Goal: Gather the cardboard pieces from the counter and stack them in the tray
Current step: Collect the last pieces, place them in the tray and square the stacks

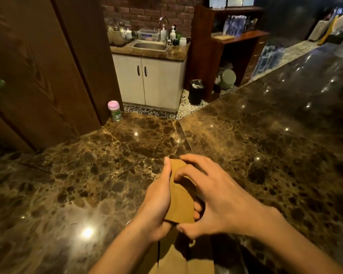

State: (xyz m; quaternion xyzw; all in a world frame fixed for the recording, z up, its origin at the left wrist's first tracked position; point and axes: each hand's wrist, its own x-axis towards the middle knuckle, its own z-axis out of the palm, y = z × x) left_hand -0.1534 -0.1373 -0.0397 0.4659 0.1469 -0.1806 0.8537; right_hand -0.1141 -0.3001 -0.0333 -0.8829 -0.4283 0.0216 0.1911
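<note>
Over the glossy brown marble tabletop [77, 184], I am watching the fingers [198, 208] of the left hand [156, 206] curling round a cardboard piece [181, 204] while the right hand [218, 194] is pinching it from above. More cardboard [172, 262] is lying beneath. Beyond, a pink-lidded jar [113, 110] is standing by a wooden door [38, 66]; a sink [150, 46] is sitting against a brick wall [147, 8].
</note>
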